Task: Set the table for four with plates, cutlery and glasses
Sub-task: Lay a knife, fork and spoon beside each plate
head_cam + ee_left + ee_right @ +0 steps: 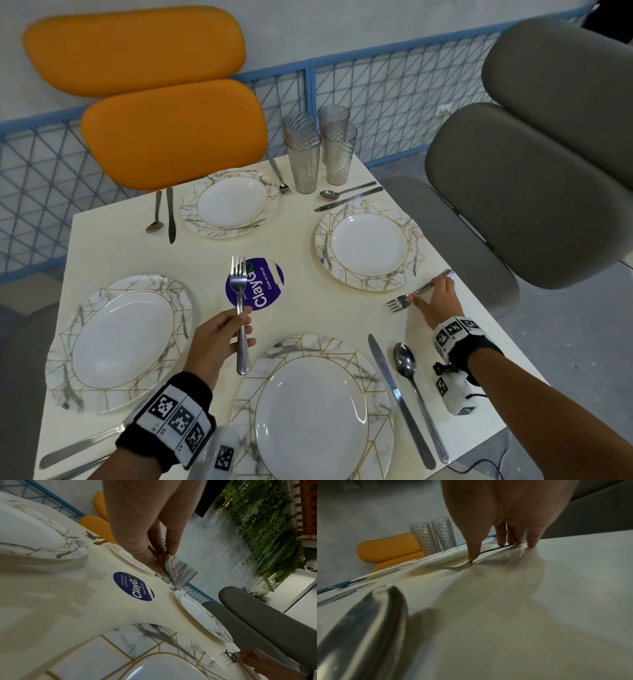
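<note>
L hand (219, 337) grips a fork (239, 308) by its handle, tines over the blue sticker (255, 286) mid-table (301, 246). R hand (440, 299) pinches 2nd fork (416, 293), lying flat w/ tines leftward, just below the right plate (368, 245).

Table (308, 253) carries four plates: at 12 o'clock (231, 202), 3 o'clock (368, 244), 6 o'clock (311, 411), 9 o'clock (120, 339). Sticker (263, 286) at centre. Four glasses (318, 150) grouped at 1 o'clock.
</note>
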### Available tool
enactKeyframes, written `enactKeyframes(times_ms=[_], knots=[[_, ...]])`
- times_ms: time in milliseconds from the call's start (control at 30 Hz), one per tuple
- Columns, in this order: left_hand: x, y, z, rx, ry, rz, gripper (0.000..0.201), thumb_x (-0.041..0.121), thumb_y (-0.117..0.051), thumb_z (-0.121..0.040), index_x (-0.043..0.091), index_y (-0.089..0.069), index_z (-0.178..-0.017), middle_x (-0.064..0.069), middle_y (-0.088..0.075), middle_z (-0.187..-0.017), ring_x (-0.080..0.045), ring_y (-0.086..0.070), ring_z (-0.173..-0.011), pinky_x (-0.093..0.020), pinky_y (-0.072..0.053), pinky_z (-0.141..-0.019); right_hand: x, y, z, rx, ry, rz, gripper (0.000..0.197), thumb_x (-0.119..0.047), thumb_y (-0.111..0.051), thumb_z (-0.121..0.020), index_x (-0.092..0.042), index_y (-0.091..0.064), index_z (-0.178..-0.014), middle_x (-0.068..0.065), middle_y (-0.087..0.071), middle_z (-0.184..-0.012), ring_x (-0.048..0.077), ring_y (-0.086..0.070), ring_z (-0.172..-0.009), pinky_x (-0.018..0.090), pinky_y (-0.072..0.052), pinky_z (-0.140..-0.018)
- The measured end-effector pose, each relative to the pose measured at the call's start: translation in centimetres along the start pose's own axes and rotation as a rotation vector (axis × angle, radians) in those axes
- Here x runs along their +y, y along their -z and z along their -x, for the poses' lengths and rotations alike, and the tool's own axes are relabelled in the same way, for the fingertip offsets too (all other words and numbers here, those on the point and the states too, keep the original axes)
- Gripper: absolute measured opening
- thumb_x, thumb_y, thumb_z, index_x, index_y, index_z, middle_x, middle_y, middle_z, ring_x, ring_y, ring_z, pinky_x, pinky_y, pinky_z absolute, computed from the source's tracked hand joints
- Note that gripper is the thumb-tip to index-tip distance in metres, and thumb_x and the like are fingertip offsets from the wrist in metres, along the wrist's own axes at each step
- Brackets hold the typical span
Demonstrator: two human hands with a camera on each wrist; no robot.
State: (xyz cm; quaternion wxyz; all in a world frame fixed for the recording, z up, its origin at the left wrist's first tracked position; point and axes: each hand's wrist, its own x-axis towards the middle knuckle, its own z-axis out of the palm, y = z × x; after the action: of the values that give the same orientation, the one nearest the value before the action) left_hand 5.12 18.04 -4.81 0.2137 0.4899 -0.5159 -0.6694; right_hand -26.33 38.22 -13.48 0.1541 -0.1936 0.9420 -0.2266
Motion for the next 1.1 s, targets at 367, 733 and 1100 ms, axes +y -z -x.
enactKeyframes(times_ms=[367, 733, 1100], knots=[[-0.4, 0.2, 0.4, -0.057, 0.013, -0.002, 0.015, 0.004, -0.054, -0.090, 0.009, -0.068, -0.093, -0.014, -0.058, -0.085, -0.021, -0.058, -0.078, -0.032, -0.060, -0.069, -0.1, 0.0, 0.4, 0.011, 0.011, -0.014, 0.060, -0.029, -0.067, -0.082, 0.000, -0.041, -0.127, 0.016, -0.042, -0.132, 0.034, -0.048, -0.117, 0.044, -0.042, -0.101], [-1.9, -0.1, 1.3, -0.024, 0.047, -0.050, 0.005, 0.003, -0.066, -0.081, 0.005, -0.069, -0.083, -0.007, -0.066, -0.074, -0.023, -0.064, -0.072, -0.038, -0.056, -0.076, -6.8, 0.5, 4.9, 0.088, 0.554, -0.114, 0.029, -0.003, -0.059, -0.085, -0.001, -0.055, -0.114, 0.014, -0.053, -0.112, 0.026, -0.049, -0.105, 0.028, -0.038, -0.093], [-4.0, 3.7, 5.8, -0.005, 0.089, 0.039, 0.004, 0.007, -0.072, -0.076, 0.006, -0.070, -0.079, -0.001, -0.068, -0.071, -0.016, -0.064, -0.068, -0.028, -0.056, -0.065, -23.0, -5.4, 12.4, -0.449, 0.662, -0.315, 0.027, -0.015, -0.055, -0.091, -0.002, -0.055, -0.114, 0.003, -0.055, -0.090, 0.014, -0.050, -0.078, 0.026, -0.042, -0.077]])
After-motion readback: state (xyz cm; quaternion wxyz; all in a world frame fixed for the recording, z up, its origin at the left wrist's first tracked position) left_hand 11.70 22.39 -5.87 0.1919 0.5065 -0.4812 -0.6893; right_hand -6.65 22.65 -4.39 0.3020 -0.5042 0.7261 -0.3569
